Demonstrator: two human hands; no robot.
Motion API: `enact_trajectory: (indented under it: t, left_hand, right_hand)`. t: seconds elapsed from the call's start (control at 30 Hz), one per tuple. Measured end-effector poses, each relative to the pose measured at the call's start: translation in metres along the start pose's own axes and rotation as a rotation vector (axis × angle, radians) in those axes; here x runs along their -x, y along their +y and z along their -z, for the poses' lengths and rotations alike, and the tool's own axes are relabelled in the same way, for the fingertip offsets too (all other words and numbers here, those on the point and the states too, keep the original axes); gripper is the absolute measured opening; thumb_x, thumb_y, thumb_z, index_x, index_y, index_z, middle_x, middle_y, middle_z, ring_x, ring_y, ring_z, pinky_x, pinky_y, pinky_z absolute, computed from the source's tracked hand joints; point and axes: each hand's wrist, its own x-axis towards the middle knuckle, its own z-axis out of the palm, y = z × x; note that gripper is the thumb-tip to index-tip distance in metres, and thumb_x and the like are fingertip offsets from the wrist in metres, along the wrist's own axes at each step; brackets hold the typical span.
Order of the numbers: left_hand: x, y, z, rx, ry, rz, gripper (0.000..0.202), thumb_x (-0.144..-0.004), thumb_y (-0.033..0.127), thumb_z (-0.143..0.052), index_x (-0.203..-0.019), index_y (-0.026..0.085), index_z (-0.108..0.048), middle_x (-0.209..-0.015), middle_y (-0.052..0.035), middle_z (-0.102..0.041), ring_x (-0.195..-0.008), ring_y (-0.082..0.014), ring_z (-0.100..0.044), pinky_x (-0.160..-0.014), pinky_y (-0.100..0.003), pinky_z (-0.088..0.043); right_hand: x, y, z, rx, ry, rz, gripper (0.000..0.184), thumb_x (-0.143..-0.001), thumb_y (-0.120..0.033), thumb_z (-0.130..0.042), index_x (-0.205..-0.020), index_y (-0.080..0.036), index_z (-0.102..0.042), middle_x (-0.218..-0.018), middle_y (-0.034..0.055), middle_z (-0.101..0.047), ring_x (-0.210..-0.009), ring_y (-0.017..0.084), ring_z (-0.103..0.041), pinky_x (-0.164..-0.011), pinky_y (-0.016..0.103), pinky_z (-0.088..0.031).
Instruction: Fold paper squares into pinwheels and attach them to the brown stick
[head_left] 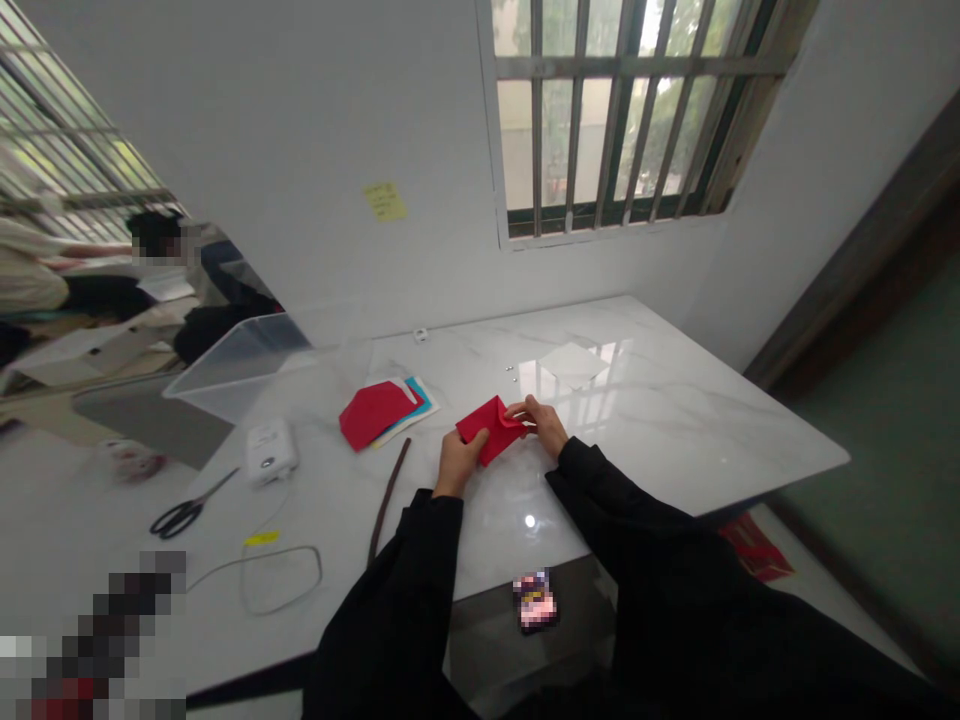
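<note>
In the head view, a folded red paper (489, 428) is pinched flat on the white table (675, 400) just in front of the person, its near edge held by the left hand (459, 462) and its far corner gripped by the right hand (541, 422); a crooked crease could be set if the layers are let slip on the glossy top. A stack of coloured sheets (384, 410) lies near on the left; scissors (184, 514) lie well apart.

The scene is seen from a single head-worn camera, aimed forward and down over the counter (675, 400) at close range, with both sleeved arms entering from the bottom edge and a barred window (615, 110) faced beyond.
</note>
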Motion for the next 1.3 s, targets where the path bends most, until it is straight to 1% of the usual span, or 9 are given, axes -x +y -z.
enact_trajectory:
  t: [0.1,0.2,0.3,0.37,0.53,0.8,0.97,1.17,1.3]
  left_hand:
    - [0.001,0.001,0.000,0.006,-0.003,-0.007,0.035,-0.066,0.037,-0.078,-0.087,0.009,-0.076,-0.081,-0.0104,-0.077,-0.073,-0.0259,-0.071,-0.065,-0.033,-0.056]
    - [0.002,0.002,0.000,0.015,-0.017,-0.020,0.038,-0.065,0.039,-0.079,-0.089,0.008,-0.076,-0.082,-0.0102,-0.077,-0.073,-0.0252,-0.071,-0.067,-0.033,-0.056]
    - [0.003,0.002,0.000,0.020,-0.049,-0.033,0.043,-0.065,0.043,-0.080,-0.090,0.009,-0.076,-0.083,-0.0101,-0.077,-0.076,-0.0254,-0.070,-0.069,-0.033,-0.055]
    - [0.003,0.001,0.001,0.021,-0.075,-0.035,0.046,-0.064,0.046,-0.082,-0.090,0.009,-0.076,-0.082,-0.0100,-0.077,-0.075,-0.0256,-0.070,-0.069,-0.033,-0.055]
    - [0.003,-0.003,0.001,-0.007,-0.108,-0.038,0.050,-0.062,0.049,-0.085,-0.091,0.008,-0.076,-0.082,-0.0107,-0.076,-0.073,-0.0256,-0.070,-0.066,-0.032,-0.054]
    - [0.006,0.002,0.000,0.097,-0.182,-0.065,0.057,-0.064,0.054,-0.085,-0.097,0.008,-0.076,-0.090,-0.0116,-0.078,-0.080,-0.0268,-0.072,-0.078,-0.037,-0.056]
    - [0.007,0.006,0.000,0.135,-0.192,-0.045,0.057,-0.062,0.054,-0.087,-0.097,0.009,-0.077,-0.091,-0.0120,-0.078,-0.081,-0.0271,-0.072,-0.082,-0.039,-0.056]
    - [0.006,0.007,0.002,0.150,-0.228,0.024,0.058,-0.059,0.053,-0.089,-0.093,0.008,-0.078,-0.087,-0.0121,-0.078,-0.079,-0.0273,-0.072,-0.082,-0.039,-0.056]
    - [0.004,0.004,0.002,0.135,-0.208,0.014,0.058,-0.058,0.054,-0.089,-0.092,0.009,-0.078,-0.087,-0.0118,-0.078,-0.079,-0.0276,-0.071,-0.080,-0.039,-0.056]
  right_hand:
    - [-0.003,0.005,0.001,0.035,0.013,0.025,0.052,-0.077,-0.064,-0.068,-0.103,-0.019,-0.070,-0.094,0.0076,-0.072,-0.071,0.017,-0.063,-0.056,0.026,-0.045]
    - [-0.006,0.014,0.002,0.043,0.002,0.050,0.057,-0.070,-0.052,-0.079,-0.115,-0.020,-0.066,-0.084,0.0029,-0.072,-0.066,0.015,-0.063,-0.062,0.027,-0.048]
    - [-0.006,0.019,0.002,0.056,-0.076,0.019,0.047,-0.072,-0.053,-0.078,-0.101,-0.017,-0.070,-0.078,0.0030,-0.072,-0.070,0.017,-0.065,-0.069,0.030,-0.051]
    - [-0.005,0.019,0.002,0.095,-0.118,-0.001,0.043,-0.075,-0.056,-0.075,-0.090,-0.015,-0.071,-0.078,0.0041,-0.072,-0.072,0.018,-0.066,-0.070,0.031,-0.052]
    - [-0.001,0.016,0.001,0.178,-0.074,0.007,0.044,-0.075,-0.059,-0.073,-0.084,-0.016,-0.073,-0.071,0.0038,-0.070,-0.072,0.021,-0.065,-0.065,0.030,-0.050]
    - [-0.004,0.019,0.003,0.224,-0.050,0.030,0.049,-0.078,-0.063,-0.068,-0.082,-0.013,-0.072,-0.069,0.0032,-0.067,-0.066,0.016,-0.058,-0.059,0.026,-0.043]
    - [-0.005,0.023,0.004,0.214,-0.048,0.049,0.048,-0.080,-0.061,-0.067,-0.087,-0.013,-0.073,-0.073,0.0036,-0.068,-0.065,0.015,-0.058,-0.060,0.026,-0.043]
    - [-0.005,0.023,0.005,0.258,-0.038,0.068,0.047,-0.083,-0.059,-0.065,-0.086,-0.013,-0.072,-0.071,0.0032,-0.066,-0.064,0.014,-0.056,-0.059,0.025,-0.043]
    - [-0.005,0.022,0.005,0.273,-0.044,0.080,0.046,-0.082,-0.059,-0.067,-0.086,-0.013,-0.072,-0.069,0.0022,-0.065,-0.063,0.014,-0.055,-0.059,0.025,-0.043]
